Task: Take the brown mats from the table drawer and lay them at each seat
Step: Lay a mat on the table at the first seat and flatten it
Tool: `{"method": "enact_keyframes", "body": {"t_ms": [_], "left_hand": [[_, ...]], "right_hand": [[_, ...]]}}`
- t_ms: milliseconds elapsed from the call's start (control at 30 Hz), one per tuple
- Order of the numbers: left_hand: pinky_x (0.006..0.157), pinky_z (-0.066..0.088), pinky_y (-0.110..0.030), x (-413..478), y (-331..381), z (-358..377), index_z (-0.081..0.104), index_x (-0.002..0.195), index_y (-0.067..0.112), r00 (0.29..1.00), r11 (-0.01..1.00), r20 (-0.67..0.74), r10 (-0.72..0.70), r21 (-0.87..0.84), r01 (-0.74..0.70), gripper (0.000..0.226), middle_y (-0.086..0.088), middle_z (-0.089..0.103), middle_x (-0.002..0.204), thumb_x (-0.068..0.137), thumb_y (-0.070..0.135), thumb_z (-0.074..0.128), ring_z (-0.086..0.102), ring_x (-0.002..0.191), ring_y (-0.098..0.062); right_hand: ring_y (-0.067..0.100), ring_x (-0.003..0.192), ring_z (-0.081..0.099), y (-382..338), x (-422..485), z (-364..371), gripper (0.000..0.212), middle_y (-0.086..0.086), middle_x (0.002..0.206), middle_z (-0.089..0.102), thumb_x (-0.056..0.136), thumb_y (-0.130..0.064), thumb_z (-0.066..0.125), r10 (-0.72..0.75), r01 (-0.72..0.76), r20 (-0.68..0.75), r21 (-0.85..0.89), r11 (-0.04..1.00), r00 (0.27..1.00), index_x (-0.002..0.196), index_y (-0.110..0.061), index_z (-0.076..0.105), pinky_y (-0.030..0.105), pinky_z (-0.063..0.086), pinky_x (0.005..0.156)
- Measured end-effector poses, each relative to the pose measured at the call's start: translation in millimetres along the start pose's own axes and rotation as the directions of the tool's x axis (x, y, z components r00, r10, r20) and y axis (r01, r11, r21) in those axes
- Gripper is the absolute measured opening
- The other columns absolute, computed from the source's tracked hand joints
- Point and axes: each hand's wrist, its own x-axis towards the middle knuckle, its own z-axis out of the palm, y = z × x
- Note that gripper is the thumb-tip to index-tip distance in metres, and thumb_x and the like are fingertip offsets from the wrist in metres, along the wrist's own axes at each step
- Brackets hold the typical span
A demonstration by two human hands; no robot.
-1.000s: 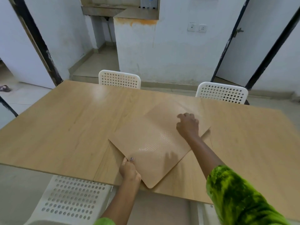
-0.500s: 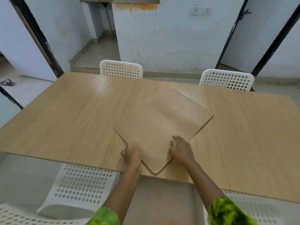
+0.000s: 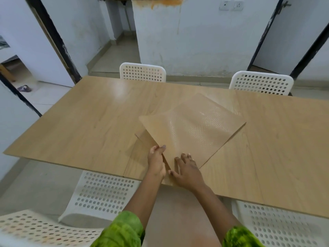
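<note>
Left hand (image 3: 156,162) is pinching the near-left edge of the top thin brown square mat (image 3: 192,129), peeling it up off the stack lying on the light wooden table (image 3: 85,125); right hand (image 3: 187,171) is pressing flat, fingers spread, on the near corner just beside it.

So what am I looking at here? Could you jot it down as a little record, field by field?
Setting: a room with white walls and a wooden table
Seats: four white perforated chairs, two at the far side, two at the near side
Mats: a stack of brown mats lying skewed near the table's near edge
Left hand: pinching the top mat's near left edge, lifting it off the stack
Right hand: open, flat on the stack's near corner
Mats at seats: none laid yet
</note>
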Motion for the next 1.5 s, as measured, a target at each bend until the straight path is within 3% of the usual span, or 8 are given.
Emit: {"method": "enact_keyframes", "body": {"t_ms": [67, 200, 333, 433, 767, 1033, 1200, 1500], "left_hand": [[0.102, 0.042, -0.045, 6, 2, 3, 0.042, 0.13, 0.001, 0.997, 0.994, 0.05, -0.065, 0.087, 0.061, 0.054, -0.017, 0.059, 0.122, 0.082, 0.011, 0.065, 0.053, 0.117, -0.03], [0.062, 0.05, -0.032, 9, 9, 12, 0.052, 0.11, 0.009, 0.999, 0.981, 0.035, -0.031, 0.195, 0.024, 0.021, -0.008, 0.062, 0.088, 0.092, 0.001, 0.047, 0.058, 0.075, -0.02], [0.073, 0.052, -0.032, 2, 14, 9, 0.055, 0.126, 0.014, 0.977, 0.964, 0.124, 0.173, 0.184, -0.194, 0.045, -0.007, 0.066, 0.11, 0.092, -0.009, 0.037, 0.063, 0.083, -0.015], [0.061, 0.057, -0.022, -6, 34, -3, 0.06, 0.112, 0.019, 0.953, 0.961, 0.17, 0.25, 0.079, -0.266, 0.04, 0.007, 0.074, 0.091, 0.094, -0.008, 0.038, 0.07, 0.075, -0.005], [0.068, 0.06, -0.038, -48, 73, -61, 0.064, 0.109, 0.018, 0.9, 0.954, 0.318, 0.299, -0.109, -0.279, 0.038, -0.006, 0.075, 0.095, 0.071, 0.016, 0.066, 0.073, 0.084, -0.023], [0.063, 0.06, -0.035, -79, 60, -79, 0.062, 0.111, 0.023, 0.899, 0.972, 0.37, 0.233, -0.056, -0.228, 0.027, -0.001, 0.076, 0.096, 0.092, 0.013, 0.046, 0.073, 0.079, -0.018], [0.063, 0.06, -0.035, -104, 62, -70, 0.061, 0.116, 0.02, 0.878, 0.976, 0.434, 0.204, -0.024, -0.215, 0.03, -0.002, 0.075, 0.097, 0.091, 0.012, 0.048, 0.073, 0.08, -0.019], [0.064, 0.06, -0.034, -150, 33, -8, 0.069, 0.099, 0.02, 0.775, 0.979, 0.615, 0.146, 0.025, -0.205, 0.029, -0.007, 0.075, 0.097, 0.088, 0.009, 0.044, 0.073, 0.084, -0.021]], "right_hand": [[0.026, 0.147, 0.003, 1, 1, -2, 0.063, 0.009, 0.159, 0.013, 0.092, -0.048, 0.04, 0.004, -0.006, 0.027, 0.052, 0.999, 1.0, 0.146, -0.019, 0.026, 0.038, 0.01, 0.118], [0.02, 0.146, 0.013, 5, 0, -17, 0.055, 0.004, 0.156, 0.024, 0.095, -0.042, 0.04, 0.025, -0.039, 0.05, 0.315, 0.948, 0.998, 0.144, -0.019, 0.033, 0.037, 0.018, 0.116], [0.017, 0.137, 0.034, 13, -7, -51, 0.049, 0.002, 0.149, 0.039, 0.097, -0.043, 0.038, 0.08, -0.045, -0.028, 0.621, 0.783, 0.996, 0.139, -0.018, 0.044, 0.032, 0.025, 0.111], [0.021, 0.137, 0.035, 27, -1, -83, 0.048, 0.006, 0.148, 0.04, 0.099, -0.038, 0.032, 0.169, -0.078, -0.098, 0.595, 0.8, 0.981, 0.139, -0.013, 0.043, 0.033, 0.025, 0.111], [0.035, 0.135, 0.033, 113, 6, -161, 0.05, 0.02, 0.146, 0.037, 0.099, -0.032, 0.034, 0.366, -0.292, -0.123, 0.398, 0.87, 0.922, 0.137, 0.0, 0.037, 0.042, 0.029, 0.108], [0.029, 0.114, 0.051, 155, -57, -168, 0.053, 0.009, 0.122, 0.055, 0.089, -0.039, 0.056, 0.417, -0.292, 0.064, 0.808, 0.511, 0.907, 0.126, -0.001, 0.05, 0.045, 0.033, 0.104], [0.022, 0.074, 0.051, 174, -119, -173, 0.01, 0.008, 0.083, 0.057, 0.086, -0.009, 0.06, 0.55, -0.152, -0.063, 0.929, 0.337, 0.833, 0.077, -0.01, 0.057, 0.033, 0.04, 0.061], [0.02, 0.067, 0.048, 230, -229, -191, 0.025, 0.005, 0.074, 0.055, 0.082, -0.007, 0.064, 0.661, -0.103, -0.283, 0.871, 0.481, 0.695, 0.062, -0.018, 0.053, 0.032, 0.039, 0.062]]}}
